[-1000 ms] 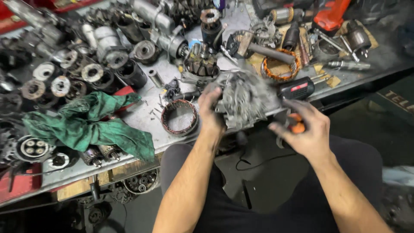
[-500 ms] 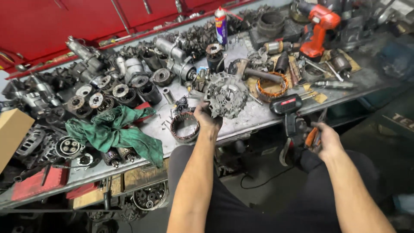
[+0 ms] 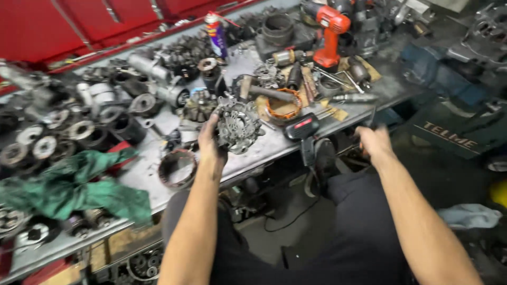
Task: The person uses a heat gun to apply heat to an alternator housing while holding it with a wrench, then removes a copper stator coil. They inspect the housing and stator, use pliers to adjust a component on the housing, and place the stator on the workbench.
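My left hand [image 3: 211,143] grips a grey, ribbed alternator housing [image 3: 238,124] by its left edge and holds it on the metal workbench [image 3: 274,150]. My right hand [image 3: 374,143] is at the bench's front edge on the right, with its back toward me and its fingers curled. What they hold is hidden. A black and red power tool [image 3: 303,132] lies at the edge between my hands. A stator ring [image 3: 177,169] rests on the bench just left of my left forearm.
Motor parts and housings crowd the bench's back and left. A green rag [image 3: 79,186] lies at the left front. Farther back are a copper-wound ring [image 3: 282,108], a red cordless drill [image 3: 330,31] and a spray can [image 3: 216,34]. A blue vise [image 3: 449,79] stands to the right.
The housing has gone from in front of my body onto the bench, still in my left hand. My right hand, which held an orange-handled tool, has risen to the bench edge.
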